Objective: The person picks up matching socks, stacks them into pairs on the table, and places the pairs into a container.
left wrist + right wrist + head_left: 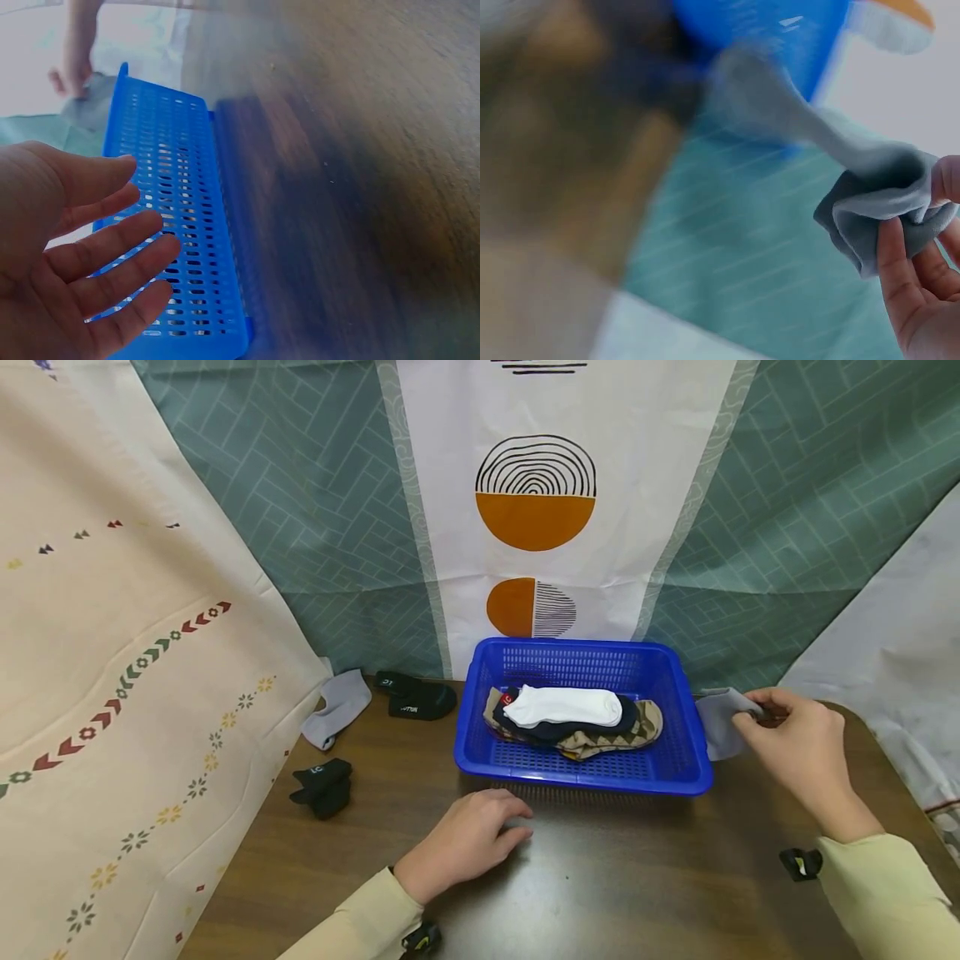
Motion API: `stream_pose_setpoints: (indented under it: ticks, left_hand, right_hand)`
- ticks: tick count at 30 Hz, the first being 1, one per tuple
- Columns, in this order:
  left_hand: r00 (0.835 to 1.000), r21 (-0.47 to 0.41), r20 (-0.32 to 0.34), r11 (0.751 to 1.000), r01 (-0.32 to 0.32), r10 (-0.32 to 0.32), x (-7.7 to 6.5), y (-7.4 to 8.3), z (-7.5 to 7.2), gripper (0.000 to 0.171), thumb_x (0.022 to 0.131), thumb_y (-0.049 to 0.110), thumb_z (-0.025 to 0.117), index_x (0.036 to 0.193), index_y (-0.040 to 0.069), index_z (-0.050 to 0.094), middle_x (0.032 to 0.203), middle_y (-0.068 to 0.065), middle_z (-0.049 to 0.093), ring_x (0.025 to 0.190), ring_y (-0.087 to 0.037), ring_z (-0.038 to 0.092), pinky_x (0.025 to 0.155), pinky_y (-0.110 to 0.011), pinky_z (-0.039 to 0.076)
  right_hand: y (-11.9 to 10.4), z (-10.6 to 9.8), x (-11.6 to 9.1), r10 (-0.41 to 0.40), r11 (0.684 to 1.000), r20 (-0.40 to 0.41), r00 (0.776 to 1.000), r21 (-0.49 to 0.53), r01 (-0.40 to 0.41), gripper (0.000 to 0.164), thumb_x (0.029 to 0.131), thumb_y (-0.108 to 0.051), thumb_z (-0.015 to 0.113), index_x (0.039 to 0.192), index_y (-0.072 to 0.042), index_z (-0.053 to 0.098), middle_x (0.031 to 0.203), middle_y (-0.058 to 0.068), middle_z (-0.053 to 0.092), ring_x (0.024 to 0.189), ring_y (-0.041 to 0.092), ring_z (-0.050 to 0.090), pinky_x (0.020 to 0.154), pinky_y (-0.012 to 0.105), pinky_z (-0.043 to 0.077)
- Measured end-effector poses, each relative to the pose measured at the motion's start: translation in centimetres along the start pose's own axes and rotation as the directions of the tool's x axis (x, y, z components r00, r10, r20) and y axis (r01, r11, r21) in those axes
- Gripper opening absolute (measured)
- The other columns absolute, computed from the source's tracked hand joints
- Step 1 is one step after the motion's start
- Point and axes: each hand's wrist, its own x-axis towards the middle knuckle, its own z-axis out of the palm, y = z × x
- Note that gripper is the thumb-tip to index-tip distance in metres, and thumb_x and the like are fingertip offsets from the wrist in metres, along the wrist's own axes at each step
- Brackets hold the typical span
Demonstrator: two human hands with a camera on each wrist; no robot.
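My right hand [806, 747] pinches a grey sock [722, 722] by its cuff, just off the right end of the blue plastic basket [585, 783]. In the right wrist view the sock [885, 187] hangs from thumb and fingers, its opening folded and its far end blurred against the basket. Relaxed and holding nothing, my left hand [468, 835] hovers in front of the basket's near wall; the left wrist view shows its fingers [124, 274] spread. Inside the basket, a white sock pair [566, 706] lies on a dark sock [536, 734] and a brown patterned sock [600, 743].
Left of the basket, another grey sock [337, 710] and a black sock [423, 702] lie by the back curtain [360, 568]. A second black sock [324, 787] is nearer on the wooden table [600, 877]. Patterned cloth [150, 693] borders the left side.
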Motion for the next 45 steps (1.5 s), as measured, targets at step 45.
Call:
stream_pose_setpoints:
  ticks: [45]
  left_hand:
    - [0.981,-0.713,-0.161,0.7,-0.042,-0.105,1.2,5.4,-4.0,0.045,0.085,0.01,0.067,0.125,0.02,0.051,0.103,0.001,0.07,0.091,-0.009,0.059,0.066,-0.022,0.047]
  right_hand:
    - [-15.5,4.8,-8.8,-0.455,0.814,0.129,0.881,0.46,0.353,0.072,0.061,-0.011,0.086,0.125,-0.018,0.055,0.125,0.0,0.051,0.1,0.012,0.052,0.068,0.02,0.047]
